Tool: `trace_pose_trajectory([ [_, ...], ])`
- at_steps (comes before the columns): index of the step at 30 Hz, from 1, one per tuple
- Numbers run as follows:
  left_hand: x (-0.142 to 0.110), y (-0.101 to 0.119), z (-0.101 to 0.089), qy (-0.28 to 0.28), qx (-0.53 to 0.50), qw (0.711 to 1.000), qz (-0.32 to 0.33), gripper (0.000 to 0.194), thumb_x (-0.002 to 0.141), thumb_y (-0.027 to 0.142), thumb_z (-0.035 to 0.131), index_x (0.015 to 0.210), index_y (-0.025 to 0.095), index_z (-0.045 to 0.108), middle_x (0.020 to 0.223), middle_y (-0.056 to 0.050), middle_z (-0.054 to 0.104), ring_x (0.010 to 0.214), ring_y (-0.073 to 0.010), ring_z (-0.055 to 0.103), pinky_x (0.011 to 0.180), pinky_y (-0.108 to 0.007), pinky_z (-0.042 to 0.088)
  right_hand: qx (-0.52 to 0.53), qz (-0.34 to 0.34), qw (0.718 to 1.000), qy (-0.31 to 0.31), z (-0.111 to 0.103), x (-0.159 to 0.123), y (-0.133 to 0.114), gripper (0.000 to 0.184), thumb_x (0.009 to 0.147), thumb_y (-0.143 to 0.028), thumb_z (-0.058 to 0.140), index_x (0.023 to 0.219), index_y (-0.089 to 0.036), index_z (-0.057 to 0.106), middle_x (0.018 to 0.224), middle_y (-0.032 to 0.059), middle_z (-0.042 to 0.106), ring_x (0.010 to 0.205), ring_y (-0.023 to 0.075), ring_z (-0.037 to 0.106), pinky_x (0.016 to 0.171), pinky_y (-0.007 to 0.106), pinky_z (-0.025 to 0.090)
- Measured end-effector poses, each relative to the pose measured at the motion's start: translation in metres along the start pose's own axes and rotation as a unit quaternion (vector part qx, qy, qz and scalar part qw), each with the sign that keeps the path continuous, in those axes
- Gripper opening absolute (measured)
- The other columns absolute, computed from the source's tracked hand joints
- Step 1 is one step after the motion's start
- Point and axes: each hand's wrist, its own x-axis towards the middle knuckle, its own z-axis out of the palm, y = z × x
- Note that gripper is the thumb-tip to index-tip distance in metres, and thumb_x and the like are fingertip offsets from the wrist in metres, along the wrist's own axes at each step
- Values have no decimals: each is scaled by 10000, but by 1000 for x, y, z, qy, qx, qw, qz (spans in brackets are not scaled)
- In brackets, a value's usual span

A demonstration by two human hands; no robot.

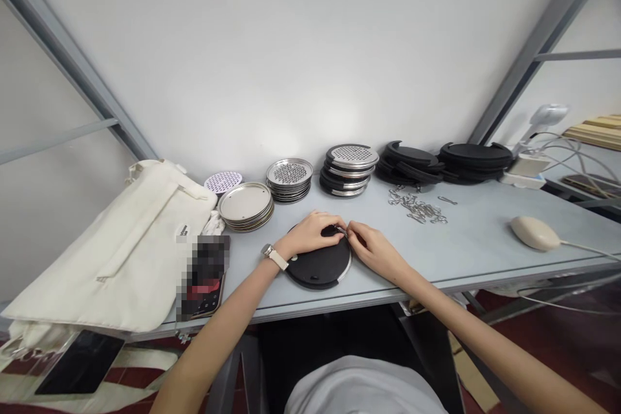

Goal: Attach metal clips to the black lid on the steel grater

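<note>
Quietly, I watched two bare hands meet over a black disc [315, 268] beside the front edge of the surface [475, 239], a little left of its middle. A silver arc showed at the disc's right rim, through a gap in the black casing. The right hand [367, 244] was pinched narrow on a small metal piece [342, 231] at the far right rim. The left hand [317, 233] lay curled over the disc's far part, fingertips close by; whether it gripped the casing or the metal, I couldn't tell.

Along the back edge, a stack of black casings [350, 168] held metal plates, the top one perforated. Right of it stood notched black holders in two piles, a tumbled pile [412, 156] and a neater pile [475, 154]. Leftward were grater discs [290, 174] and plain silver plates [244, 202]. A cream bag [126, 246] sprawled across the left end and overhung the front edge; its contents were hidden.

Loose metal clips [421, 208] lay ahead of the right hand. The widest room for moving stretched from that hand to a mouse [535, 233] near the right end.
</note>
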Motion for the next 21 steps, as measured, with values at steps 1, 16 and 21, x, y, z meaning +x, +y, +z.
trace_pose_trajectory([
  [1, 0, 0, 0, 0, -1, 1000, 1, 173, 882, 235, 529, 1033, 218, 612, 1030, -9, 671, 984, -176, 586, 958, -311, 362, 3, 2, 1000, -1, 0, 0, 1, 195, 913, -227, 357, 725, -225, 405, 690, -9, 545, 617, 151, 497, 595, 263, 365],
  [16, 0, -2, 1, 11, -3, 1000, 17, 191, 880, 204, 549, 1068, 212, 583, 1068, -1, 660, 1011, -159, 585, 950, -285, 355, 30, 21, 999, -27, 1, 0, 2, 168, 924, -274, 359, 762, -231, 361, 697, -22, 506, 622, 151, 497, 607, 266, 368],
  [21, -1, -3, 1, 13, -4, 1000, 26, 174, 886, 215, 548, 1053, 204, 594, 1036, 3, 664, 980, -153, 587, 932, -279, 363, 9, 20, 999, -31, 1, 0, 1, 190, 941, -292, 344, 760, -234, 339, 693, -21, 501, 615, 155, 493, 599, 269, 363],
])
